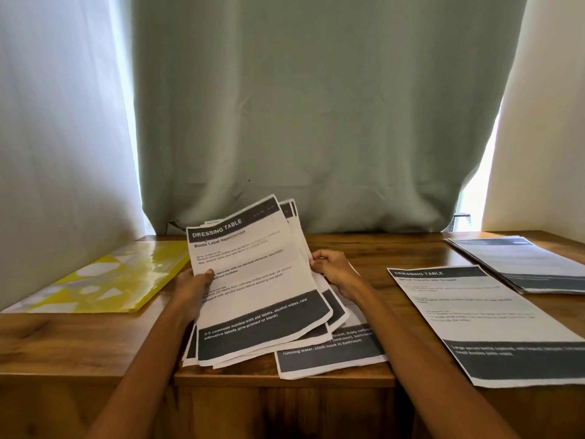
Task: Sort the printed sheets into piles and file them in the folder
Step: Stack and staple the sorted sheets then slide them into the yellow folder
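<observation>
1 folder (104, 280), 2 hands, 4 sheet piles (approx.)

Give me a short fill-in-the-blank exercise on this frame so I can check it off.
1. Both hands, left hand and right hand, hold a stack of sheets headed DRESSING ____.
2. The ____ folder lies closed at the table's left.
3. The single sheet lies to the ____ of the stack.
4. Behind the table hangs a ____.

Missing words: TABLE; yellow; right; curtain
</observation>
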